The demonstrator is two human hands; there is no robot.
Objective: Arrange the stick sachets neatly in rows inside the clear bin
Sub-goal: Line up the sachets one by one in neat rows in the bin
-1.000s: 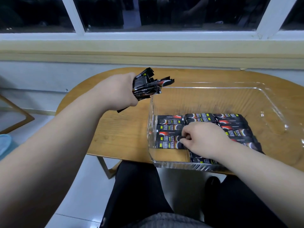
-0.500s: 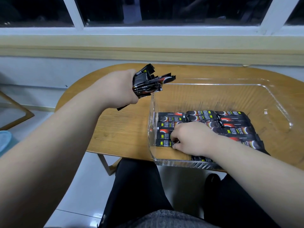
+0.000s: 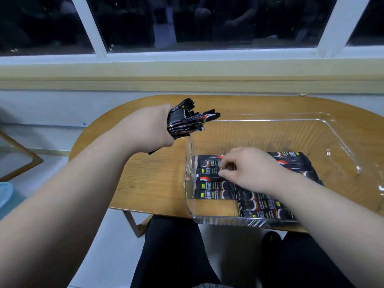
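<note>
left hand (image 3: 152, 128) clamping fanned bundle of black stick sachets (image 3: 187, 121), 10 o'clock off clear plastic bin (image 3: 270, 119); right hand (image 3: 251, 169) grip pinching sachet (image 3: 208, 170) in 9 o'clock row (image 3: 214, 193). Risk: nudging neighbours, skewing rows.

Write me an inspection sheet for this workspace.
Surface: wooden table, rounded end, bears the bin.
Job's things: clear bin on the table; stick sachets flat in rows on its floor; loose bundle held outside it.
Clutter: nothing seen.
Grippers: left hand grips the bundle over the table; right hand inside the bin, fingers pinching one row sachet.
Cables: nothing seen.
Surroundings: dark window beyond the table; pale floor below.
</note>
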